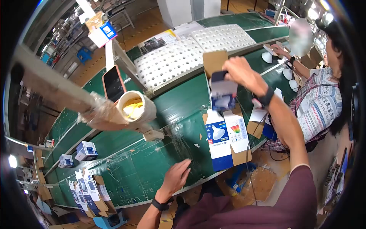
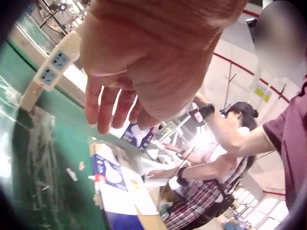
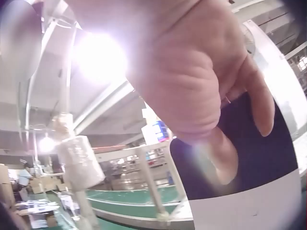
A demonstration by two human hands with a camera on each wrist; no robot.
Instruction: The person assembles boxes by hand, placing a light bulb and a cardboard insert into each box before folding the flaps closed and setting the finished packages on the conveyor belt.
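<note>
My right hand (image 1: pixel 244 74) grips the dark blue top end of a light bulb carton (image 1: pixel 224 91), above the far side of the green worktable (image 1: pixel 160 164). In the right wrist view, thumb and fingers lie on the carton's dark blue flap (image 3: pixel 249 163). A brown cardboard flap (image 1: pixel 214 61) stands up behind it. Just in front lie flat printed cartons (image 1: pixel 218 147) with a bulb picture. My left hand (image 1: pixel 176 179) hovers near the table's front edge, holding nothing, its fingers extended in the left wrist view.
A post with a white cup (image 1: pixel 146 108) rises left of centre, a phone (image 1: pixel 113 84) beside it. White perforated trays (image 1: pixel 171 57) line the back. Closed small boxes (image 1: pixel 87 150) and folded cartons (image 1: pixel 89 191) are at left. Another person (image 1: pixel 318 99) works at right near white bulbs (image 1: pixel 267 57).
</note>
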